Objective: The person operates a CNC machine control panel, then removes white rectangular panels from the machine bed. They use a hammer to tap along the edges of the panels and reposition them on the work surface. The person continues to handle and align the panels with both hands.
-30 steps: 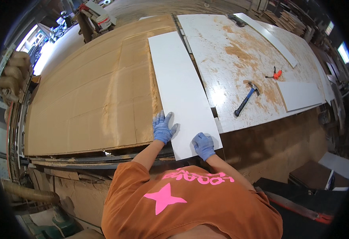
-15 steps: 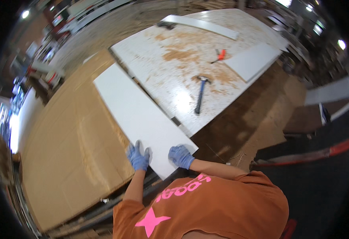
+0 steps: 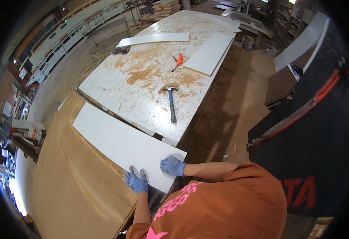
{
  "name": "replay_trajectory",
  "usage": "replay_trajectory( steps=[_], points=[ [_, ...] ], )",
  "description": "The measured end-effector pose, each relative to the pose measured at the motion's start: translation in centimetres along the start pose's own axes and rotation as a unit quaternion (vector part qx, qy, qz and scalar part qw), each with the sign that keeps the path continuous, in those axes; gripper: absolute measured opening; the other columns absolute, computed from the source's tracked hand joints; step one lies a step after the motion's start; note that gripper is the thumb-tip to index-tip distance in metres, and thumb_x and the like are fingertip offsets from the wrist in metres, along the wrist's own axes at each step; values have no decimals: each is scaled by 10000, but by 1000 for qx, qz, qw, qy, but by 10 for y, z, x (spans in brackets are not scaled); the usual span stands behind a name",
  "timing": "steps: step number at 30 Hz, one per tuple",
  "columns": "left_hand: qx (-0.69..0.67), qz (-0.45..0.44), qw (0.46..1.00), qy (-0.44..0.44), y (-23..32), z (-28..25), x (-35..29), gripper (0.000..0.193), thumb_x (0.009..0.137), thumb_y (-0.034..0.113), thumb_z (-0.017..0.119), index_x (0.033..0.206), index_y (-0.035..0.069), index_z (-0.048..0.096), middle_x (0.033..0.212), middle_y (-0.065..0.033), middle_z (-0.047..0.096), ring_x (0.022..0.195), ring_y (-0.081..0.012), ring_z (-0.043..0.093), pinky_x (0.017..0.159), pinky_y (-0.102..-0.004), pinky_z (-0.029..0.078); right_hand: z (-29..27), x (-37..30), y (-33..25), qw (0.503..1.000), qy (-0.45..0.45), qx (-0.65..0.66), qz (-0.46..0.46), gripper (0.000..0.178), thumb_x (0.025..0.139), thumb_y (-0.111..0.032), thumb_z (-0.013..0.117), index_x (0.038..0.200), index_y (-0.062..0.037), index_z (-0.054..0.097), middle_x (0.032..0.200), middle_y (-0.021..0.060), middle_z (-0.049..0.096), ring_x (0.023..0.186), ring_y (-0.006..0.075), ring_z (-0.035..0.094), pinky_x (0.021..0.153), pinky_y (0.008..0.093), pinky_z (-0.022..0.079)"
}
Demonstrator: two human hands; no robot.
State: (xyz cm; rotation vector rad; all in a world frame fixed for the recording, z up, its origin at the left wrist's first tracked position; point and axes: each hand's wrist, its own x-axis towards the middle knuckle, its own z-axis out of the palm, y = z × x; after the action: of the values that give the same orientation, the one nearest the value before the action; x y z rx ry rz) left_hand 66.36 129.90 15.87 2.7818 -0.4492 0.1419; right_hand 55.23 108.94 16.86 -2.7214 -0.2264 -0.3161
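A long white board (image 3: 118, 139) lies slantwise in front of me, between a brown cardboard sheet and a white worktable. My left hand (image 3: 136, 181), in a blue glove, rests with fingers spread over the board's near left edge. On the board close to its right end is my right hand (image 3: 172, 165), also gloved in blue. Its fingers are curled in, and whatever they may hold is hidden. Beyond the board, a claw hammer (image 3: 172, 105) with a blue and black handle lies on the table.
The white worktable (image 3: 136, 101) carries sawdust, an orange and black hand tool (image 3: 179, 60), a white panel (image 3: 209, 53) and a white strip (image 3: 154, 38). Brown cardboard (image 3: 91, 187) spreads to the left. A black sheet with a red band (image 3: 292, 119) stands at my right.
My view has swung to the right, so the table and board appear farther left and turned. The right hand's fingers look more curled. The left hand stays at the board's edge.
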Motion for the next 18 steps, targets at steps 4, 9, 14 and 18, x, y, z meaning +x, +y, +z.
replay_trajectory(
  steps=[4, 9, 14, 18],
  points=[
    [-13, -10, 1000, -4, 9, -6, 0, 699, 831, 507, 604, 1429, 187, 431, 1513, -232, 281, 1386, -408, 268, 1146, -513, 173, -7, 9, -6, 998, 1, 22, 54, 118, 791, -232, 603, 832, -121, 601, 849, 89, 582, 771, 296, 615, 671, 456, 464],
    [-3, -10, 1000, -5, 6, -5, 0, 692, 842, 519, 586, 1431, 190, 430, 1517, -222, 281, 1392, -397, 265, 1149, -506, 164, 3, -7, -8, 998, 51, 8, 21, 114, 788, -218, 602, 812, -106, 598, 851, 107, 584, 770, 313, 612, 666, 452, 467],
    [-2, -2, 1000, -2, 5, -5, -7, 690, 849, 526, 572, 1436, 197, 421, 1517, -215, 285, 1391, -396, 268, 1152, -506, 153, 0, 5, -14, 996, 2, 6, 93, 103, 787, -208, 594, 805, -106, 597, 855, 115, 586, 783, 311, 617, 694, 450, 474],
    [-2, -9, 1000, -11, 7, -7, -3, 693, 851, 526, 570, 1438, 192, 416, 1514, -220, 285, 1385, -408, 271, 1153, -511, 145, 4, -1, -15, 996, 46, 5, 75, 97, 788, -206, 594, 800, -110, 598, 852, 106, 586, 772, 303, 617, 694, 447, 479]
  ],
)
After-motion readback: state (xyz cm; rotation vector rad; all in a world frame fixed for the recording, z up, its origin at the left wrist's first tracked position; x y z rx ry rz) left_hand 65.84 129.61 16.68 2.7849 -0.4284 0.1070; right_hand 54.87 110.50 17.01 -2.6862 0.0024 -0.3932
